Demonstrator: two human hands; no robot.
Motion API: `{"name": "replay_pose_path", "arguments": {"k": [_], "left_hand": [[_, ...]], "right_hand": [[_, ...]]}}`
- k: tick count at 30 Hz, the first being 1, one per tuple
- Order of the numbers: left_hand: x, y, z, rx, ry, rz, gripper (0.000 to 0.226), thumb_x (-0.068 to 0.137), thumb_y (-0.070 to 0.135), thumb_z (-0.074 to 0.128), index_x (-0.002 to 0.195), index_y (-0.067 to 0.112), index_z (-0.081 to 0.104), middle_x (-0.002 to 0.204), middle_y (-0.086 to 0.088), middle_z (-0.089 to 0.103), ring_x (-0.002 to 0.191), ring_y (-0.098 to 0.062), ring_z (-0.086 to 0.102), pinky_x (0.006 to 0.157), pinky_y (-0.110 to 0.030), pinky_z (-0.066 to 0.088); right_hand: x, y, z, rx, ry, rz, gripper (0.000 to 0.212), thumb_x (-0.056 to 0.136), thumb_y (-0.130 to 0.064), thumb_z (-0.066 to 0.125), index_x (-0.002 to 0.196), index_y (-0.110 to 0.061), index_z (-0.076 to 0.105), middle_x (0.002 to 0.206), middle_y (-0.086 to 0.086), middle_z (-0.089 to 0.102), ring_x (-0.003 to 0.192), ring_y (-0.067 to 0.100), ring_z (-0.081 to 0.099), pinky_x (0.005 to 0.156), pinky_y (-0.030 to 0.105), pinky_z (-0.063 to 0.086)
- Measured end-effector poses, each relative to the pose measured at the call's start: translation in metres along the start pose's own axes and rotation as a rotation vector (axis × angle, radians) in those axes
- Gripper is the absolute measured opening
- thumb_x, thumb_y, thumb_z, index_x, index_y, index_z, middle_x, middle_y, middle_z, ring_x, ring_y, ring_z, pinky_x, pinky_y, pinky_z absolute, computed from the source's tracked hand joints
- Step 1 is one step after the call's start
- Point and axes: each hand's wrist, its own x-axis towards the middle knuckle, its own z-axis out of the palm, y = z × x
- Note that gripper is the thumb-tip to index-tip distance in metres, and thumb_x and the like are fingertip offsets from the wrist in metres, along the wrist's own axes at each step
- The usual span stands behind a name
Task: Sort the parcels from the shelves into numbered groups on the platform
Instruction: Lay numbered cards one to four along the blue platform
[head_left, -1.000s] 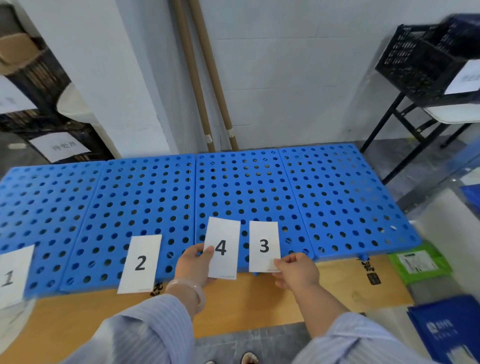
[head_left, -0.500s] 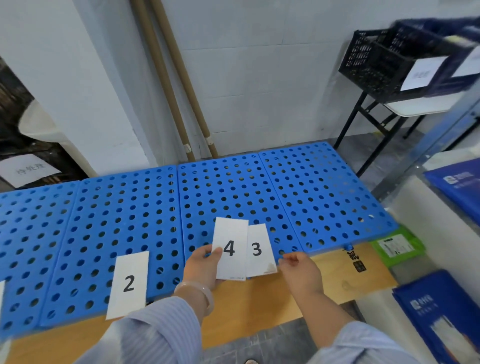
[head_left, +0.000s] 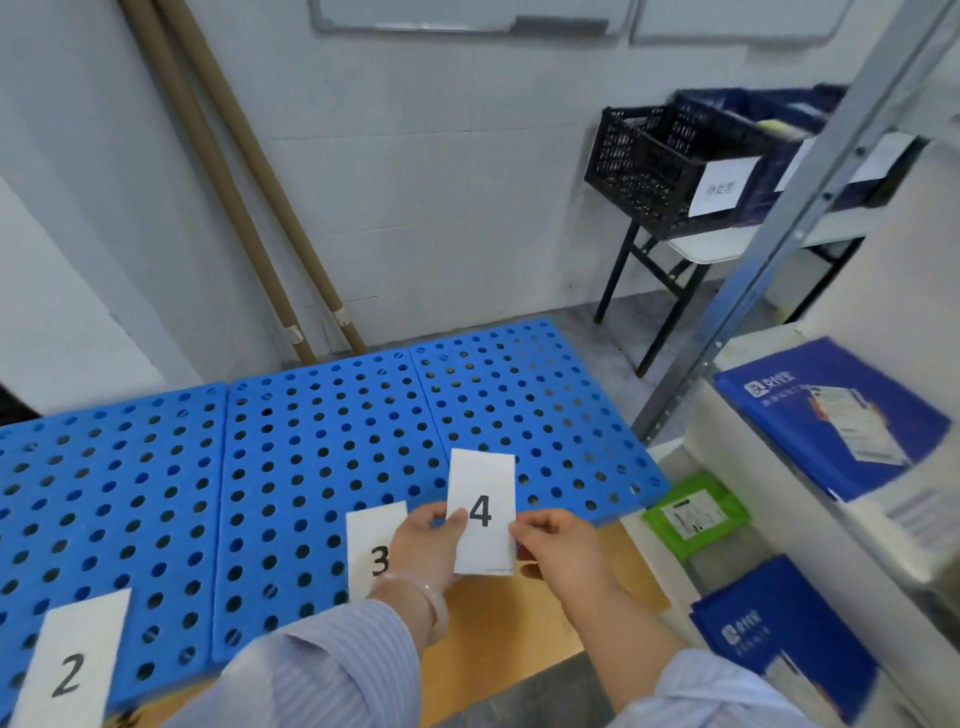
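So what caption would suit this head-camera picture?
Left hand and right hand pinch card 4 over the blue platform, card 3 lying beside it.

The platform (head_left: 322, 447) is blue, dotted with round holes. The cards (head_left: 485, 483) are white with black numerals. On the right are blue parcels (head_left: 826, 415) and a green parcel (head_left: 696, 512).

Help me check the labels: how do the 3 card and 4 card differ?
The 4 card is pinched by the left hand and right hand; the 3 card lies on the platform. The 4 card shows nearly whole; the left hand hides part of the 3 card. Both are white with black digits.
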Motion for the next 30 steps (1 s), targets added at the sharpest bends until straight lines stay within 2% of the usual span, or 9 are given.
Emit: {"name": "replay_pose_path", "arguments": {"k": [6,10,12,14,17,19,25,27,30], "left_hand": [[0.009,0.001,0.076,0.056,-0.031,-0.041,0.016,0.091,0.015,0.061,0.104,0.024,0.062,0.098,0.002,0.067,0.087,-0.019,0.068,0.075,-0.04,0.06],[0.013,-0.011,0.105,0.19,-0.1,-0.002,0.035,0.091,0.013,0.057,0.124,0.025,0.059,0.096,0.011,0.065,0.083,-0.011,0.065,0.081,-0.036,0.058],[0.011,-0.015,0.114,0.317,-0.112,0.025,0.034,0.094,0.016,0.052,0.124,0.033,0.051,0.098,0.01,0.062,0.071,-0.008,0.058,0.064,-0.021,0.052],[0.013,-0.018,0.118,0.393,-0.081,0.021,0.041,0.095,0.019,0.048,0.135,0.031,0.047,0.108,0.011,0.062,0.065,-0.006,0.055,0.051,-0.016,0.042],[0.017,-0.02,0.12,0.485,-0.038,0.035,0.044,0.096,0.023,0.046,0.14,0.028,0.045,0.114,0.009,0.06,0.064,-0.002,0.052,0.052,-0.014,0.045],[0.017,-0.018,0.12,0.523,-0.036,0.04,0.044,0.096,0.025,0.047,0.14,0.028,0.045,0.106,0.011,0.059,0.065,-0.001,0.052,0.055,-0.015,0.046],[0.016,-0.013,0.117,0.568,-0.046,0.057,0.048,0.095,0.03,0.053,0.142,0.026,0.044,0.11,0.011,0.06,0.085,-0.007,0.06,0.065,-0.018,0.046],[0.014,-0.003,0.118,0.603,-0.05,0.085,0.047,0.096,0.032,0.053,0.142,0.026,0.043,0.119,0.012,0.056,0.092,-0.003,0.057,0.069,-0.015,0.044],[0.013,0.019,0.123,0.652,-0.083,0.154,0.054,0.095,0.033,0.055,0.146,0.028,0.038,0.141,0.009,0.047,0.123,-0.01,0.05,0.091,-0.017,0.041]], "right_hand": [[0.06,0.013,-0.074,-0.116,0.05,0.011,0.003,0.088,-0.021,0.067,0.088,-0.024,0.066,0.091,-0.001,0.071,0.08,0.016,0.069,0.076,0.037,0.06],[0.096,0.026,-0.101,-0.261,0.002,0.027,0.002,0.088,-0.026,0.067,0.089,-0.026,0.066,0.093,-0.005,0.07,0.085,0.017,0.068,0.081,0.039,0.058],[0.107,0.031,-0.107,-0.33,-0.016,0.017,0.004,0.087,-0.03,0.066,0.087,-0.032,0.063,0.094,-0.008,0.069,0.088,0.015,0.066,0.084,0.038,0.057],[0.115,0.034,-0.109,-0.41,-0.019,0.004,0.006,0.087,-0.035,0.065,0.084,-0.037,0.06,0.096,-0.011,0.067,0.09,0.013,0.064,0.085,0.035,0.054],[0.12,0.037,-0.108,-0.478,-0.018,-0.001,0.005,0.087,-0.036,0.065,0.083,-0.035,0.062,0.098,-0.008,0.068,0.088,0.015,0.064,0.082,0.036,0.055],[0.121,0.037,-0.107,-0.464,-0.028,-0.004,0.004,0.088,-0.032,0.065,0.089,-0.028,0.066,0.098,-0.005,0.069,0.087,0.016,0.065,0.081,0.037,0.057],[0.121,0.028,-0.122,-0.57,-0.02,-0.099,0.025,0.091,-0.038,0.06,0.112,-0.027,0.064,0.105,-0.01,0.065,0.096,0.011,0.06,0.084,0.03,0.053],[0.118,0.023,-0.128,-0.585,-0.04,-0.142,0.035,0.091,-0.039,0.061,0.123,-0.028,0.058,0.118,-0.008,0.061,0.106,0.011,0.058,0.09,0.031,0.051],[0.111,0.004,-0.137,-0.649,-0.031,-0.268,0.054,0.09,-0.045,0.06,0.14,-0.029,0.045,0.143,-0.006,0.046,0.129,0.014,0.045,0.104,0.035,0.044]]}}
